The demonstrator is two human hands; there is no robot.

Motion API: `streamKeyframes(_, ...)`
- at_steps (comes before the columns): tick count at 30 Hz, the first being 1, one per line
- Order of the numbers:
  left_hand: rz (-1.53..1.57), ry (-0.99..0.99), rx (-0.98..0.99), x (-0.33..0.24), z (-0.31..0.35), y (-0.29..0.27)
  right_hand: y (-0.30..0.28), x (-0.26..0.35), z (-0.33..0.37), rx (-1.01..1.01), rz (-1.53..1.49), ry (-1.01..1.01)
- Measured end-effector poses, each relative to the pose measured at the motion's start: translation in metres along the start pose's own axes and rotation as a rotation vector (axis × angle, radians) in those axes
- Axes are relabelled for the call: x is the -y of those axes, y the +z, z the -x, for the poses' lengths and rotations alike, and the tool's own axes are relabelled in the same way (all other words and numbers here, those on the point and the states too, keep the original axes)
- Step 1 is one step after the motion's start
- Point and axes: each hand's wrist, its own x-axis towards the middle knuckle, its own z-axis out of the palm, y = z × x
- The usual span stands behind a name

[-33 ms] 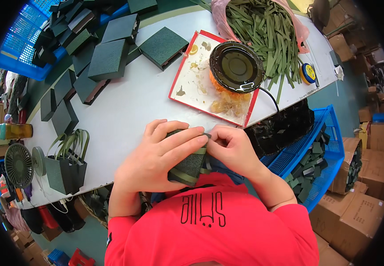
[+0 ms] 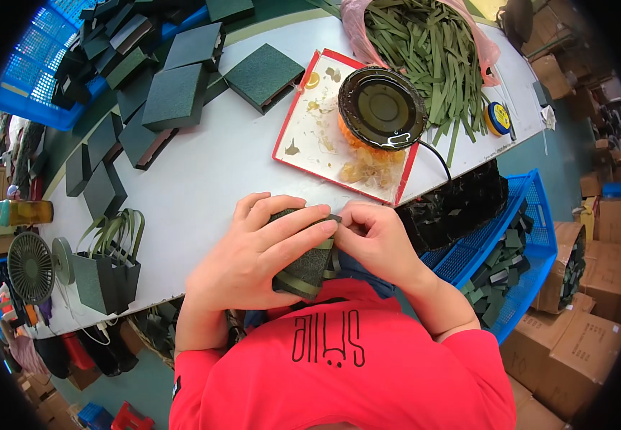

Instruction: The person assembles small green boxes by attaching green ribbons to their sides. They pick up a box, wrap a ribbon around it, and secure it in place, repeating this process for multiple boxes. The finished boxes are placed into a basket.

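Close to my body, at the table's front edge, I hold a small dark green box point(image 2: 312, 264) with a textured surface. My left hand point(image 2: 249, 251) is wrapped over its top, fingers pressed across it. An olive ribbon point(image 2: 297, 287) runs over the lower part of the box, and another bit of ribbon shows at its right side. My right hand point(image 2: 375, 240) is closed in a pinch at the box's upper right corner; what lies between the fingertips is hidden.
Ahead, a round black pot point(image 2: 386, 107) of dark liquid stands on a red-rimmed white board point(image 2: 307, 154). Behind it, a pink bag point(image 2: 357, 29) holds cut green ribbons point(image 2: 425, 57). Dark green boxes point(image 2: 174, 97) lie at left, near a fan point(image 2: 31, 266). A blue crate point(image 2: 536, 236) stands right.
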Motion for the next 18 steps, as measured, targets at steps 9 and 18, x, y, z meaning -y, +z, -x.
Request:
streamKeyframes(9,0.336,-0.168,-0.234,0.017,0.027,0.008,-0.012,-0.004,0.001,-0.2,-0.302,-0.15)
streamKeyframes(18,0.321,-0.175,-0.367,0.009,0.064,-0.001,-0.011,-0.04,0.012,-0.278,-0.501,-0.483)
